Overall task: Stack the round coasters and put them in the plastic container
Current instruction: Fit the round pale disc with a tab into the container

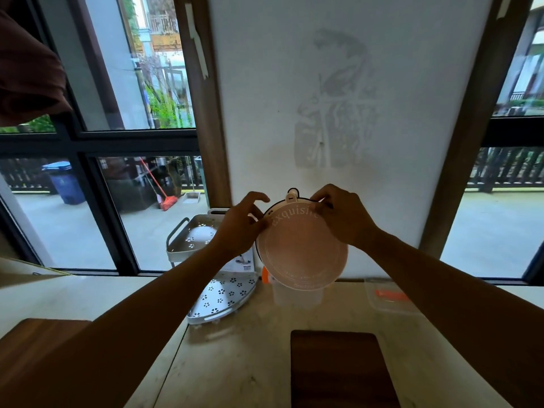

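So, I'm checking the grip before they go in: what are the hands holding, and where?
Both hands hold the stacked round coasters up by the upper rim: left hand at the upper left edge, right hand at the upper right.

Round coasters (301, 248): how many are stacked cannot be told; the word across the top is partly covered by the right hand (343, 217), and the small print near the bottom rim is too blurred to read.
Plastic container (295, 294): its upper part is hidden behind the coasters.
Dark board (338, 369): cut off by the bottom edge.
Clear lid (390, 297): partly hidden behind the right forearm.
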Demonstrator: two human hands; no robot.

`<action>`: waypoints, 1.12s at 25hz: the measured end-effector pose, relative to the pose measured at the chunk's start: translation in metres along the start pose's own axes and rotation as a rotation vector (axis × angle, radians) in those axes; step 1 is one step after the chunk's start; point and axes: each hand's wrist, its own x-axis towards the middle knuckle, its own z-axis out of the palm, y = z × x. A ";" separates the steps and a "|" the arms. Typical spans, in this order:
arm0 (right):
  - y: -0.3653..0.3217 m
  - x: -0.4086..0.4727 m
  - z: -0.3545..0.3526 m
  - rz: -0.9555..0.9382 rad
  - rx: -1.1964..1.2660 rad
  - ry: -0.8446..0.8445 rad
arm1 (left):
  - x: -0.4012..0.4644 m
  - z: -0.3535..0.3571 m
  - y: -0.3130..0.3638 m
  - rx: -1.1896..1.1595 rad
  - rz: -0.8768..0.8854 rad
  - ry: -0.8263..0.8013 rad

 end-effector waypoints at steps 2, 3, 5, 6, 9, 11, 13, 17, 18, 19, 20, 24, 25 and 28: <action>0.002 -0.001 -0.001 0.020 0.042 0.053 | -0.002 0.008 0.007 0.011 0.062 0.011; 0.002 -0.001 -0.001 0.024 0.063 0.069 | -0.002 0.011 0.009 0.027 0.077 0.014; 0.003 -0.001 -0.001 0.018 0.099 0.081 | -0.002 0.016 0.011 0.038 0.061 0.032; 0.003 -0.002 -0.001 0.012 0.105 0.081 | -0.001 0.018 0.011 0.022 0.038 0.040; 0.003 -0.002 -0.002 -0.007 0.108 0.072 | 0.003 0.022 0.008 0.009 -0.017 0.045; 0.004 -0.002 -0.002 -0.019 0.112 0.059 | 0.007 0.026 0.005 0.046 -0.049 0.035; 0.006 -0.002 -0.002 -0.032 0.114 0.051 | 0.010 0.029 0.003 0.081 -0.082 0.017; 0.013 -0.004 -0.001 -0.071 0.112 0.035 | 0.012 0.023 0.002 0.103 -0.091 -0.037; 0.014 -0.005 0.000 -0.073 0.099 0.031 | 0.012 0.022 0.002 0.121 -0.081 -0.056; 0.015 -0.005 0.001 -0.072 0.084 0.028 | 0.012 0.020 0.002 0.139 -0.070 -0.071; 0.016 -0.005 0.002 -0.072 0.070 0.026 | 0.012 0.019 0.003 0.148 -0.060 -0.081; 0.016 -0.005 0.005 -0.069 0.047 0.005 | 0.010 0.015 0.004 0.114 -0.031 -0.066; 0.015 -0.006 0.006 -0.073 0.042 0.000 | 0.011 0.014 0.003 0.121 -0.015 -0.056; 0.015 -0.007 0.008 -0.099 0.031 -0.009 | 0.011 0.010 0.001 0.177 -0.003 -0.031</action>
